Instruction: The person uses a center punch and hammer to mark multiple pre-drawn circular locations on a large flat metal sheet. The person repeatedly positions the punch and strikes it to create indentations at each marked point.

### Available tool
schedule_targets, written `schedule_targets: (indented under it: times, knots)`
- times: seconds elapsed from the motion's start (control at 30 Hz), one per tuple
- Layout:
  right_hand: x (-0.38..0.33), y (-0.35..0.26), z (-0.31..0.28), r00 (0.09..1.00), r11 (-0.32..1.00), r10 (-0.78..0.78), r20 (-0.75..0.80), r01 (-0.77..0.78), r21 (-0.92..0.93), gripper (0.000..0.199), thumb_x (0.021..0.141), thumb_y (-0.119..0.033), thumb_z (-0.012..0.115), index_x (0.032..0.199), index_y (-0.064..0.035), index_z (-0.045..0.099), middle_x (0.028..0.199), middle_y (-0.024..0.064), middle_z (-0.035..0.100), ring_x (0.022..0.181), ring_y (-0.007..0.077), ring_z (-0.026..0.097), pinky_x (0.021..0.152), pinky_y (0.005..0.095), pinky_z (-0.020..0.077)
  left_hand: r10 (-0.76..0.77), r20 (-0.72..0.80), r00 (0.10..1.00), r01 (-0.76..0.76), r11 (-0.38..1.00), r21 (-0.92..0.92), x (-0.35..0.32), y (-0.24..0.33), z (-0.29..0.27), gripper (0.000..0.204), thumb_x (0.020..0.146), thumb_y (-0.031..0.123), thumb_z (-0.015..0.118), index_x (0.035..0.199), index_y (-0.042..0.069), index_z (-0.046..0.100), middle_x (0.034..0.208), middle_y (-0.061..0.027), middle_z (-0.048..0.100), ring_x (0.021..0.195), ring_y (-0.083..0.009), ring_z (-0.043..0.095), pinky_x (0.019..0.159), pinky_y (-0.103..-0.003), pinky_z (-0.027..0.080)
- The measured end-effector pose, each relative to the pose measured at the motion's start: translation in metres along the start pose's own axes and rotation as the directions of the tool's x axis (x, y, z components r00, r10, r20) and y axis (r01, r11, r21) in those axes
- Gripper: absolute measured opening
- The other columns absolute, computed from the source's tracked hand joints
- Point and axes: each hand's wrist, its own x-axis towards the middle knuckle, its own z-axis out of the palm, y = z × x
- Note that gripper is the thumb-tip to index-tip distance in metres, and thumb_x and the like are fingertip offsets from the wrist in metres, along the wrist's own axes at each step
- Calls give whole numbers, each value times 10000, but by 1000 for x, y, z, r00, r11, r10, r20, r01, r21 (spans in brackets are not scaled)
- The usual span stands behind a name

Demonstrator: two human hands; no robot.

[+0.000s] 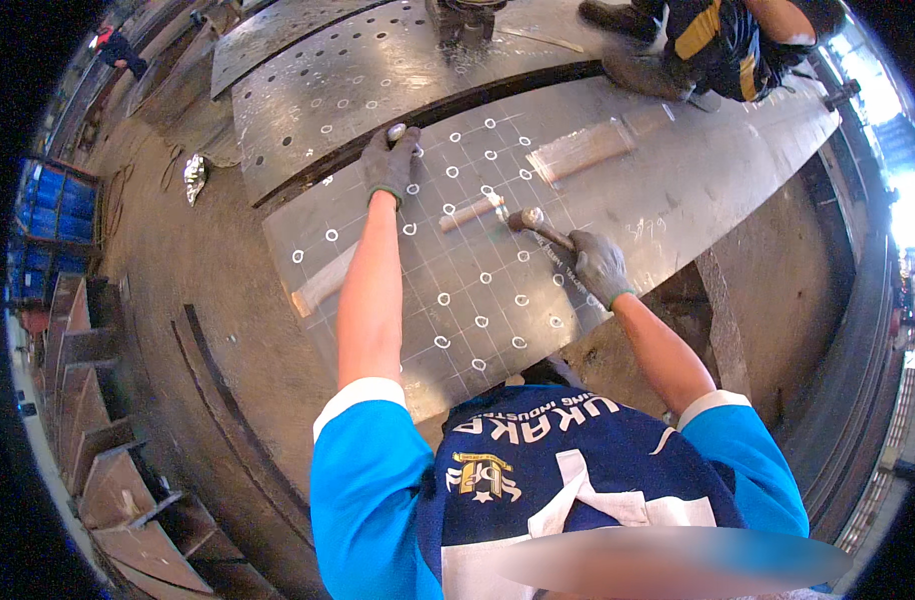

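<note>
At the far left, well away from both hands, blue crates [53, 200] stand by the wall, and a crumpled shiny piece [195, 178] lies on the dirty floor [178, 300]. Nearer to the hands, a wooden handle [323, 285] rests on the left edge of the big steel plate [678, 190], below and to the left of the left hand.

The left hand [390, 163] wears a dark glove and lies with the palm down on the plate, near its upper edge. Its fingers are curled around a small metal piece [398, 131], which sticks out above the fingers; how firmly it pinches this piece cannot be told. White chalk circles [443, 298] and thin grid lines cover the plate around this hand.

Between the two hands, a small tool with a wooden handle [470, 211] lies flat on the plate, just to the left of the hammer head.

The right hand [600, 266], also gloved, is pressed together around the handle of a hammer [538, 226]. The hammer head points up and to the left from the grip and is close to the plate.

Above this grip a flat wooden block [583, 150] lies on the plate. At the top right, another person [723, 40] crouches on the plate edge.
</note>
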Motion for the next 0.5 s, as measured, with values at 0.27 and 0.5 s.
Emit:
schedule_targets:
  times: [0.27,0.5]
  knots:
    - [2,1,-2,1000,998,-9,-2,9,58,311,843,-218,529,1067,-83,698,992,248,704,964,477,666,836,568,512,-73,10,997,73,997,21,7,-10,8,424,891,353,840,1107,1,747,945,-89,771,830,-172,716,782,-363,567]
    - [0,-18,-24,1000,995,-17,-9,18,98,302,828,-186,501,1037,-68,685,949,270,688,945,498,654,834,573,507,57,-58,997,-46,984,174,8,-11,8,488,873,409,832,1119,-5,748,992,-132,788,857,-211,718,824,-386,552]
